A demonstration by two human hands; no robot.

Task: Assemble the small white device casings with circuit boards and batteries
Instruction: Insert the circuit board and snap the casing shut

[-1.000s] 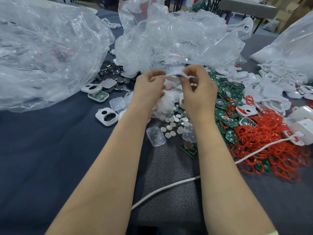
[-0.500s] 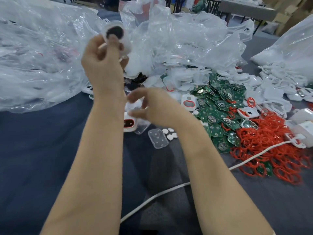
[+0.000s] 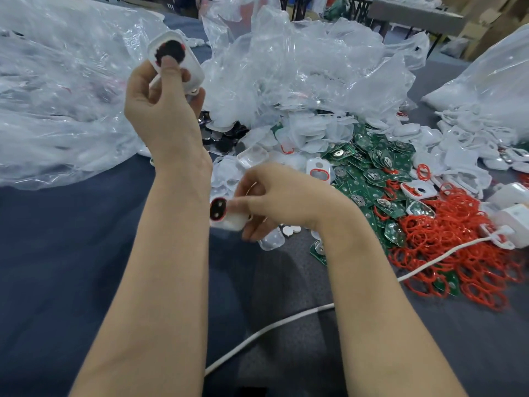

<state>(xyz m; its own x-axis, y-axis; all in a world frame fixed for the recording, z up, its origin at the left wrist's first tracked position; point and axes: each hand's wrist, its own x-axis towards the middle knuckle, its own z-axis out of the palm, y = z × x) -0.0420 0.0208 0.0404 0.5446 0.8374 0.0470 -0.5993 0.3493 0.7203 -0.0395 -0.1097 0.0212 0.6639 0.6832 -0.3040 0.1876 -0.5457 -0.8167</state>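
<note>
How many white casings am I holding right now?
2. A raised casing in the left hand; a lower casing in the right hand, over the table. Others lie loose in piles, uncounted.

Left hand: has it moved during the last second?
Yes. The left hand rose leftward, away from the pile of green circuit boards, toward the large clear plastic bag.

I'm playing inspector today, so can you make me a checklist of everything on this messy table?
Surface: dark blue cloth, crowded at the far side.
Job's things: raised casing, second casing; piles of green circuit boards, coin batteries, red rings.
Clutter: crumpled clear plastic bags.
Hands: left hand grips the raised casing; right hand pinches the second casing.
Cables: white cable crosses the cloth.
Surroundings: another table, cardboard boxes behind.
</note>
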